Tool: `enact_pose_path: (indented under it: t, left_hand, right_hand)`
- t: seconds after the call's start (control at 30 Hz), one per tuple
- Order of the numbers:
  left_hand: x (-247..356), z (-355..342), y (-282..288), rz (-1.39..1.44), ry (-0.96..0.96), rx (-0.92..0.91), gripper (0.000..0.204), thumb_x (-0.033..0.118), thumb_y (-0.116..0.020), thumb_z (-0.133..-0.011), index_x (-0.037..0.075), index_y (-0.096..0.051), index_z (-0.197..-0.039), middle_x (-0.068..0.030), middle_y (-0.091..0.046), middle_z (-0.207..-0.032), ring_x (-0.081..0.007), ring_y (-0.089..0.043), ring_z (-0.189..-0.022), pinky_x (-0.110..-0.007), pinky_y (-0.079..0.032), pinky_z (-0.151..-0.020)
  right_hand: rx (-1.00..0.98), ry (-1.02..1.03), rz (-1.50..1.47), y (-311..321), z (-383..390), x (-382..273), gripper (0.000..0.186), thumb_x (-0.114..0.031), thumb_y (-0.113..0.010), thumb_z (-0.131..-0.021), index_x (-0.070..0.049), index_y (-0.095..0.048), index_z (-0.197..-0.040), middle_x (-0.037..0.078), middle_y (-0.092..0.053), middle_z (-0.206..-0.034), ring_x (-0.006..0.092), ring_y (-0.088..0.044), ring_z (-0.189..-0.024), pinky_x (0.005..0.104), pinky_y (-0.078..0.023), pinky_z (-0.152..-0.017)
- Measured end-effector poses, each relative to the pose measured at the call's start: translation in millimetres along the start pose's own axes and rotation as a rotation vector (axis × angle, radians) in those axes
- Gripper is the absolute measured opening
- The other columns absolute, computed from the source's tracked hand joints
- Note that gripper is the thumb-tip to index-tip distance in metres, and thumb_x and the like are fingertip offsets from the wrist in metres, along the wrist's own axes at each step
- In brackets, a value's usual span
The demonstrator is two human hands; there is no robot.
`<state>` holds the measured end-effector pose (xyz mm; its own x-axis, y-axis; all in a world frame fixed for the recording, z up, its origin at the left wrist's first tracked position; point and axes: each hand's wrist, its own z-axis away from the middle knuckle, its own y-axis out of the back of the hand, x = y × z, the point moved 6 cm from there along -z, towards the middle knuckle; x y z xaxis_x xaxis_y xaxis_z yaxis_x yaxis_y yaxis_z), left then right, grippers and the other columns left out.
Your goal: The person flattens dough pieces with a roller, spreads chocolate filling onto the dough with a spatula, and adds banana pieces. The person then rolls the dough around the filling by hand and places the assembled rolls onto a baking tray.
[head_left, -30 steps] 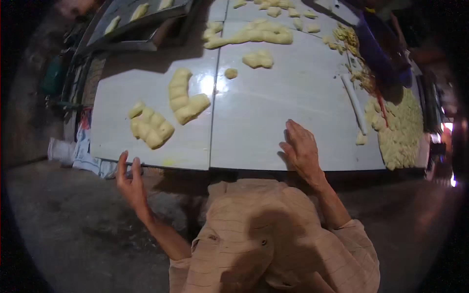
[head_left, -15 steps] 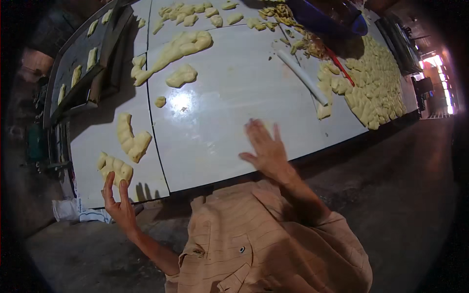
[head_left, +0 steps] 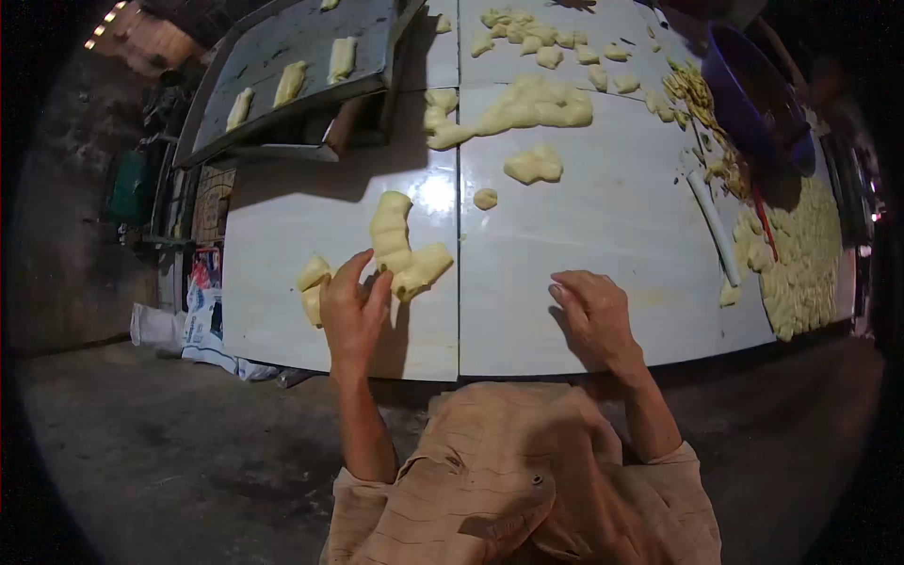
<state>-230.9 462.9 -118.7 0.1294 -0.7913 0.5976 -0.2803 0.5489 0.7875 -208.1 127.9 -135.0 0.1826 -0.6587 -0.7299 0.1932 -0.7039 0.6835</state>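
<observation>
The left hand (head_left: pixel 353 311) has been brought farther in over the table (head_left: pixel 508 325) since the earlier frame, and the right hand (head_left: pixel 598 315), earlier spread flat, is now bent inward. The bent, segmented dough strip (head_left: pixel 392 231) is found on the left half of the table, just beyond the left fingertips; its near-left edge is met or nearly met by them, and which cannot be told. The left hand is held half open, thumb and fingers parted. Part of a second dough cluster (head_left: pixel 313 273) is hidden behind it. The right hand is held well apart from the strip, its fingers loosely curved, low over the table. Beyond the strip are seen a small dough ball (head_left: pixel 485 199), a lumpy dough piece (head_left: pixel 534 165) and a long dough mass (head_left: pixel 532 108). Dough rolls (head_left: pixel 342 58) are set on a metal tray (head_left: pixel 315 47) at far left; a purple basin (head_left: pixel 723 71) and a white rod (head_left: pixel 713 226) are placed at right.
</observation>
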Motion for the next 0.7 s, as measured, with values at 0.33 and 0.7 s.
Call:
enact_pose_path:
  t: [0.33,0.7]
  left_hand:
    - [-21.0,-59.1,-35.7,-0.116,0.092,0.012,0.079,0.042,-0.077,-0.087,-0.005,-0.050,-0.145,-0.0217,-0.067,-0.116,-0.0399,-0.065,-0.108,-0.049,-0.051,-0.088]
    - [-27.1,-68.3,-50.6,-0.009,0.039,-0.100,0.047,0.028,-0.072,-0.088,0.005,-0.068,-0.130,-0.0198,-0.068,-0.115,-0.0383,-0.065,-0.104,-0.047,-0.050,-0.088]
  right_hand:
    - [-0.002,0.626,0.176,-151.5,-181.4,-109.6,0.028,-0.021,-0.065,-0.093,-0.004,-0.070,-0.116,0.024,-0.065,-0.121,0.0390,-0.062,-0.108,0.0458,-0.051,-0.089]
    - [-0.312,-0.110,-0.753,-140.1,-194.3,-92.8,0.028,-0.023,-0.067,-0.096,-0.006,-0.052,-0.112,0.009,-0.071,-0.093,0.0129,-0.067,-0.082,0.0284,-0.057,-0.063]
